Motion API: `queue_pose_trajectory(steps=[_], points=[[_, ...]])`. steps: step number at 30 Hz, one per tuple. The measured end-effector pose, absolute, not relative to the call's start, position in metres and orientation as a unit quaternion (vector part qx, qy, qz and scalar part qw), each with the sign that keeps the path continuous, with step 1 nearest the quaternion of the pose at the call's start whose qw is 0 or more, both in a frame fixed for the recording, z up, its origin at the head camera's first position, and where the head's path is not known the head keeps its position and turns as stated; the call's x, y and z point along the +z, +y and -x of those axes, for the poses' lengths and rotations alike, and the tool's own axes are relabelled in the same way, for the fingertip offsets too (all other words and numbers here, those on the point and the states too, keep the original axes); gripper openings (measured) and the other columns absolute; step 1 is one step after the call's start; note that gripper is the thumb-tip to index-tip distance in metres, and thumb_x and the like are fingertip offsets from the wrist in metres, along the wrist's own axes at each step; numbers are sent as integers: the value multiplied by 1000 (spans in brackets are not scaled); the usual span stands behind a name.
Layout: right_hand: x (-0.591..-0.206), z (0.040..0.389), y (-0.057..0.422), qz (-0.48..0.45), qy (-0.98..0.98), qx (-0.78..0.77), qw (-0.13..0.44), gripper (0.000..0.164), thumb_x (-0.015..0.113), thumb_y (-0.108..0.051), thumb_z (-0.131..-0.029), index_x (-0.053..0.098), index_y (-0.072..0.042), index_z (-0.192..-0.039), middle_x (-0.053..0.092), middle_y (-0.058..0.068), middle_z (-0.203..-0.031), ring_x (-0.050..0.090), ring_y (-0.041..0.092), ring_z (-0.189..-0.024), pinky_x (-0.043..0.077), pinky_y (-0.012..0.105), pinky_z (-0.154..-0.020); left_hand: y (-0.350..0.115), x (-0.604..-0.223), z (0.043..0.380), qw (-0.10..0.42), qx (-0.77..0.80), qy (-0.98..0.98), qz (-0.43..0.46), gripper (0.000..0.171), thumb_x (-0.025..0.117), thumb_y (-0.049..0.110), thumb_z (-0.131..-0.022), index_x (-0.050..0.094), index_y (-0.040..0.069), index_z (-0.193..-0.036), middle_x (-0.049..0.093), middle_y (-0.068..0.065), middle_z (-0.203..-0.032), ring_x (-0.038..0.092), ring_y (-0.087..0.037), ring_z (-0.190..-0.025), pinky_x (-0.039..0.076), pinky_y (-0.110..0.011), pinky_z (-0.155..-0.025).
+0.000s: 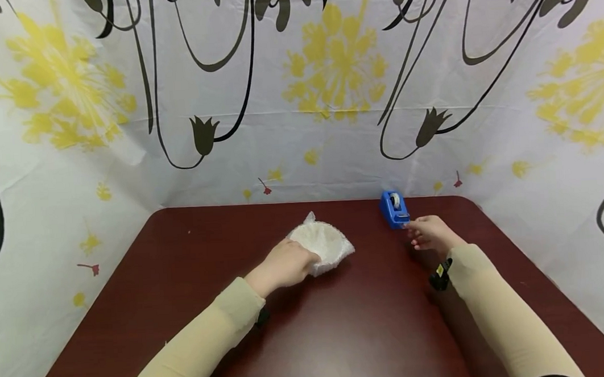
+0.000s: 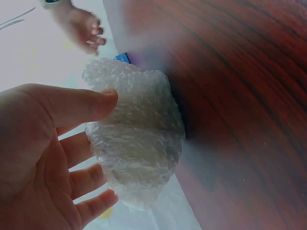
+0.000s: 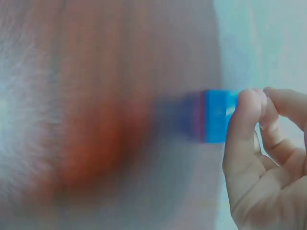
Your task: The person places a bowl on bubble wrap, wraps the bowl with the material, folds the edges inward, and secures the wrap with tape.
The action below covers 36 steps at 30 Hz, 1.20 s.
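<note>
A bubble-wrapped bundle [image 1: 327, 241] stands at the middle of the table's far half. My left hand [image 1: 284, 263] grips it, thumb on the near face and fingers behind the edge in the left wrist view. Through the clear bubble wrap [image 2: 139, 129], what lies inside looks pale; its kind is hidden. To the right, a blue tape dispenser [image 1: 393, 211] with a roll of tape [image 1: 395, 200] stands near the back edge. My right hand [image 1: 435, 235] is at its front end, thumb and index finger pinching the tape's end by the cutter.
The dark red-brown table [image 1: 340, 334] has rounded far corners. White cloth [image 1: 286, 87] printed with yellow flowers and dark stems hangs behind it and at both sides. A dark band with a small device [image 1: 441, 275] sits at the right wrist.
</note>
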State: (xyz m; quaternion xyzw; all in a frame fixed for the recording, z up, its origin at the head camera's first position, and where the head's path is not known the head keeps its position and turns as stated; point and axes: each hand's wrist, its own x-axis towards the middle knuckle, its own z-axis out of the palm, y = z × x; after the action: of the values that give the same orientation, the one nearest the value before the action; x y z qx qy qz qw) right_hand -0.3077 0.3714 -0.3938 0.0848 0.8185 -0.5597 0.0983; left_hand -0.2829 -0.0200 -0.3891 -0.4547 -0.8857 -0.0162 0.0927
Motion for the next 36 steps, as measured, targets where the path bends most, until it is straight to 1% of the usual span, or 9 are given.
queue_pose_trajectory(steps=[2, 5, 7, 13, 19, 24, 30, 33, 36], points=[[-379, 309, 363, -61, 836, -537, 97, 28, 56, -24, -99, 57, -1, -84, 59, 10, -81, 58, 15, -62, 56, 36, -65, -22, -388, 284, 91, -19, -886, 455, 21, 64, 15, -91, 74, 27, -104, 72, 10, -92, 65, -18, -87, 48, -41, -89], [-359, 312, 345, -24, 860, -501, 95, 35, 60, -31, -97, 56, -1, -80, 59, 10, -80, 57, 17, -62, 56, 39, -65, -22, -390, 285, 87, -22, -887, 454, 21, 64, 14, -90, 74, 27, -105, 72, 11, -93, 66, -18, -88, 47, -41, -90], [-347, 313, 329, -1, 871, -481, 96, 38, 61, -35, -95, 58, 1, -83, 59, 10, -82, 56, 19, -63, 55, 40, -65, -22, -392, 286, 84, -21, -887, 453, 22, 64, 15, -90, 74, 27, -105, 72, 11, -94, 66, -18, -89, 47, -40, -90], [-325, 315, 266, 54, 879, -460, 114, 37, 63, -34, -95, 60, 1, -84, 59, 10, -80, 52, 21, -61, 48, 33, -56, -22, -393, 286, 79, -21, -890, 449, 23, 64, 15, -91, 74, 28, -108, 72, 12, -95, 65, -17, -91, 46, -40, -93], [-325, 317, 219, 98, 880, -446, 134, 35, 64, -32, -94, 58, -2, -76, 62, 11, -79, 48, 19, -55, 40, 29, -50, -22, -391, 286, 82, -18, -891, 445, 24, 65, 17, -90, 74, 28, -109, 72, 12, -98, 65, -17, -93, 45, -40, -93], [-333, 318, 196, 123, 887, -417, 155, 34, 63, -29, -95, 64, 1, -79, 65, 17, -82, 38, 15, -47, 33, 27, -45, -20, -392, 285, 80, -7, -893, 444, 24, 65, 20, -90, 74, 30, -111, 71, 12, -97, 64, -17, -93, 47, -40, -92], [-342, 321, 179, 144, 911, -353, 159, 28, 64, -24, -92, 69, 0, -78, 64, 9, -67, 26, 8, -41, 27, 25, -41, -21, -390, 283, 85, -4, -893, 443, 24, 64, 20, -91, 73, 30, -111, 71, 12, -95, 64, -17, -91, 47, -41, -91], [-347, 322, 174, 147, 924, -314, 160, 28, 66, -25, -90, 70, -2, -75, 64, 5, -64, 27, 7, -41, 28, 24, -41, -21, -390, 283, 85, -9, -893, 442, 23, 64, 19, -92, 73, 29, -110, 71, 12, -93, 64, -17, -89, 47, -43, -92], [-350, 323, 170, 145, 936, -278, 159, 28, 67, -25, -89, 72, -2, -74, 66, 6, -66, 29, 8, -42, 30, 24, -43, -21, -390, 283, 87, -8, -893, 442, 21, 64, 19, -91, 73, 29, -107, 71, 12, -90, 64, -17, -88, 46, -44, -93]])
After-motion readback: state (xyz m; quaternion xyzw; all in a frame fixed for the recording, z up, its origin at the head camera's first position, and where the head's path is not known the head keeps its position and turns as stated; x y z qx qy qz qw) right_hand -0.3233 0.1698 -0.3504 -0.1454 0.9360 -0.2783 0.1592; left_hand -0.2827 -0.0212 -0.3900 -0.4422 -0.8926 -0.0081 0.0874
